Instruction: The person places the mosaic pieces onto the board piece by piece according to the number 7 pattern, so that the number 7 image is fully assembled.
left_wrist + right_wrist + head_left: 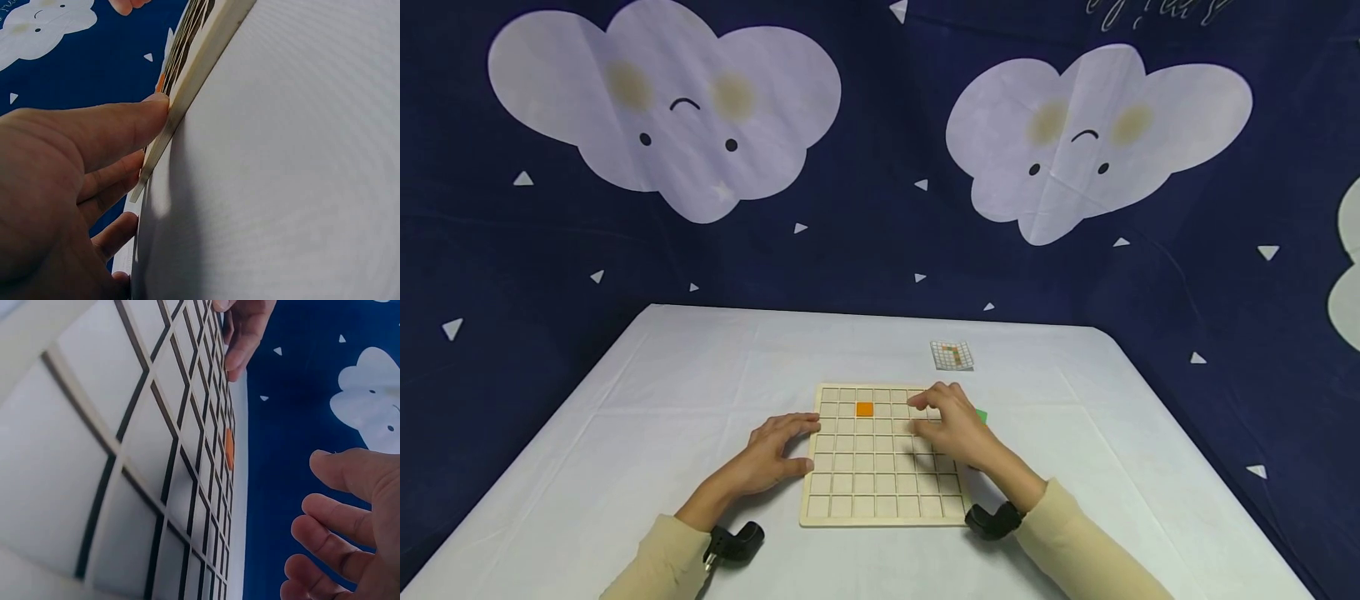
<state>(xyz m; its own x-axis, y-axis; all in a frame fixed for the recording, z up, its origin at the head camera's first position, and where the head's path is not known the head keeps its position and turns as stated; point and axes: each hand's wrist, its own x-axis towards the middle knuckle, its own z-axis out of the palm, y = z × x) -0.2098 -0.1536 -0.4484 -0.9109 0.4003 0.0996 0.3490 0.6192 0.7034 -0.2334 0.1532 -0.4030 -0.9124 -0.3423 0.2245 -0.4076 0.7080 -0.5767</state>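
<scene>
A pale wooden grid board [850,523] lies on the white table. One orange square tile [865,409] sits in a cell of its second row from the far side, left of the middle. My left hand [771,452] rests at the board's left edge, fingers extended; in the left wrist view its thumb [134,125] touches the rim. Over the board's right side hovers my right hand [957,425], thumb and fingers apart with nothing between them. Beyond that hand a green piece [982,415] peeks out at the board's right edge, mostly hidden.
A small card [952,356] printed with a grid and a few coloured cells lies behind the board. White cloth [760,350] covers the table. A dark blue curtain [880,250] with clouds hangs behind it. Black devices [736,543] are strapped at both wrists.
</scene>
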